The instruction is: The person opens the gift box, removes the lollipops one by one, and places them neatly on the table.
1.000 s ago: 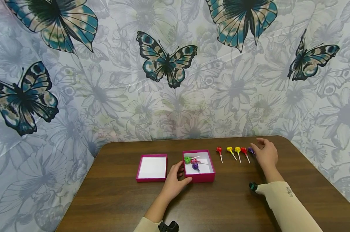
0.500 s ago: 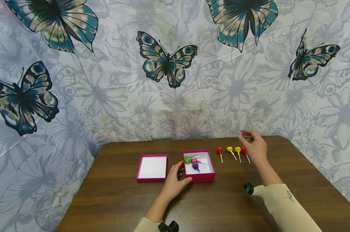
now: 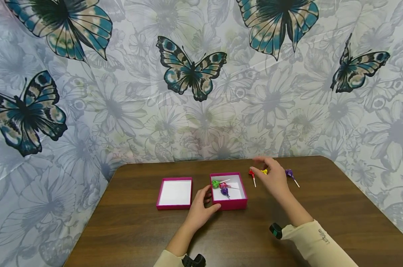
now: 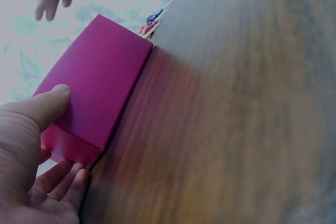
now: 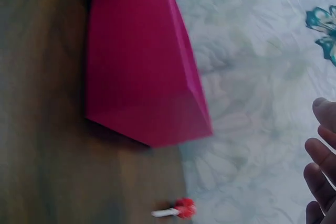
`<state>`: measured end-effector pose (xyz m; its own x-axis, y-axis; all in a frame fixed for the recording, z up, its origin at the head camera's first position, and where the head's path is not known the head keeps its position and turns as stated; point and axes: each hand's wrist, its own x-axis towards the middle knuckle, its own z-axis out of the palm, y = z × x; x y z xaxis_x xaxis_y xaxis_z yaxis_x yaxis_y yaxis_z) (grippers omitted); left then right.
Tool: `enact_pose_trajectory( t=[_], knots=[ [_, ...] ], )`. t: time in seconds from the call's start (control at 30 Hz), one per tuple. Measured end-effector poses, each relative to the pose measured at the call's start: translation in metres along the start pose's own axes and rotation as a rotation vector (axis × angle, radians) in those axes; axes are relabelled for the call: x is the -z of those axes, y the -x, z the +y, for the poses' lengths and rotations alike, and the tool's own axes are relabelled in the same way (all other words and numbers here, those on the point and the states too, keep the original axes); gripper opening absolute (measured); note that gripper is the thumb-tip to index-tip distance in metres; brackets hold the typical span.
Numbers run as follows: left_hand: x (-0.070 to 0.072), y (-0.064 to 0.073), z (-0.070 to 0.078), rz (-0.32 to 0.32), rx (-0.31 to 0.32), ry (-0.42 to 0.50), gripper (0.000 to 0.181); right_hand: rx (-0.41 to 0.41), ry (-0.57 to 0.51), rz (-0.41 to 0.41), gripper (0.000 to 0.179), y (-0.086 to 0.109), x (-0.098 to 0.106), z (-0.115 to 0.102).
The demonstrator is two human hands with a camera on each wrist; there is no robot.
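So the main thing here is an open-topped magenta square box with a white lining (image 3: 229, 205), sitting on the dark brown wood-grain table (image 3: 128, 218). The outside walls look smooth and plain. Inside there's a green-wrapped lollipop (image 3: 216, 184) at 9 o'clock with its white stick aimed at about 2, a pink-wrapped lollipop (image 3: 223, 185) just beside it, and a purple-wrapped lollipop (image 3: 224, 191) around 8 o'clock. They're bunched together, and the purple one's stick is hard to make out.

Left hand (image 3: 200, 208) is on the box's 8 o'clock corner, thumb against the front wall and the other fingers bent around the left side, so it's gripping that corner. Where the index fingertip lands is hidden by the box in the left wrist view.

Well apart at 9 o'clock is a shallow magenta-rimmed square lid with a white inside (image 3: 174, 192).

Right hand (image 3: 271, 174) is between 2 and 3 o'clock from the box, over the row of loose candy, thumb and fingers spread fairly wide. Around it: a red-wrapped lollipop (image 3: 251, 172), a yellow-wrapped lollipop (image 3: 264, 171) peeking through the thumb gap with its stick covered, and a loose purple lollipop (image 3: 290, 173), stick toward 5 o'clock. Can't tell what's behind that palm. The right wrist view is blurry and cuts off most of the hand.
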<state>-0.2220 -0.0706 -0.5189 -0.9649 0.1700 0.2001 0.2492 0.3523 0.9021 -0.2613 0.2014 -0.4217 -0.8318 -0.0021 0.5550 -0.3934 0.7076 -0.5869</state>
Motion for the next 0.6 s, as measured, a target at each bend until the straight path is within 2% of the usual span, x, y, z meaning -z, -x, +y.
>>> enact_pose_trajectory(
  t=[0.13,0.27,0.43,0.6],
  knots=[
    [0.0,0.0,0.0,-0.001,0.003,0.003,0.074,0.007,-0.02,-0.067,0.03,0.011,-0.013,-0.005],
    [0.0,0.0,0.0,-0.003,0.007,0.001,0.074,0.035,0.011,-0.131,0.03,0.018,-0.026,-0.007],
    [0.0,-0.001,-0.001,-0.006,0.015,-0.002,0.074,0.029,0.083,-0.203,0.03,0.02,-0.039,-0.01],
    [0.0,-0.001,-0.002,-0.01,0.017,-0.003,0.074,0.015,0.109,-0.271,0.03,0.018,-0.05,-0.014]
  ],
)
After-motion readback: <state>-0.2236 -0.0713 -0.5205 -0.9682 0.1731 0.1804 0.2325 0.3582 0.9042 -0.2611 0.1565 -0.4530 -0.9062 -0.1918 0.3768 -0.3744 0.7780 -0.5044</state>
